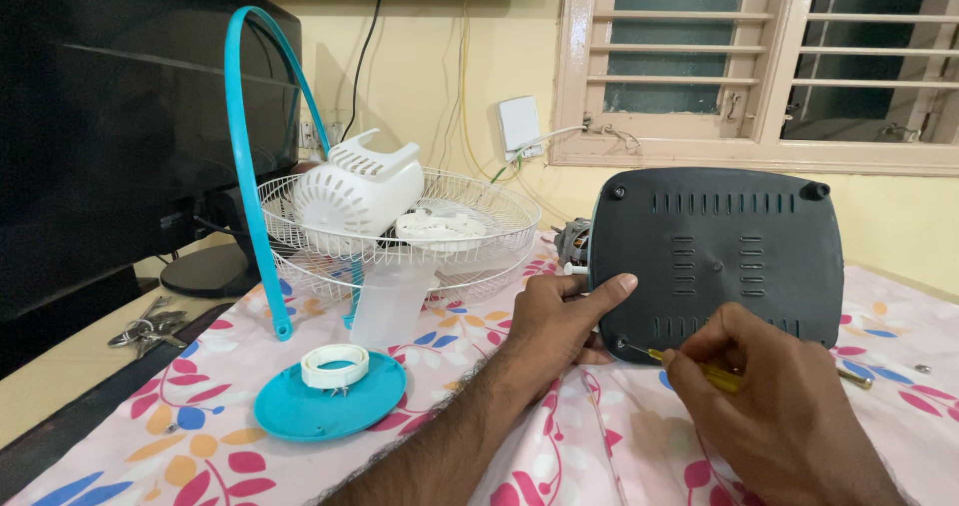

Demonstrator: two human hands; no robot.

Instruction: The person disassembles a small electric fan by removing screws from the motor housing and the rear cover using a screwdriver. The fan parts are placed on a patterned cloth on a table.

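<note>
A dark grey appliance base [719, 256], tipped on its side, shows its vented underside toward me on the floral cloth [430, 436]. My left hand [554, 321] grips its left edge, thumb laid on the face. My right hand [774, 396] holds a yellow-handled screwdriver [699, 368]. Its tip rests at a screw hole near the bottom left corner of the base [621, 344]. A motor part [571, 238] peeks out behind the base's left side.
White wire fan guards [479, 236] hold a white motor housing [355, 191]. A teal ring [245, 156] arcs over them. A teal disc [320, 406] carries a white ring [335, 364]. A dark monitor [110, 136] and keys [150, 324] stand left. A barred window [759, 56] is behind.
</note>
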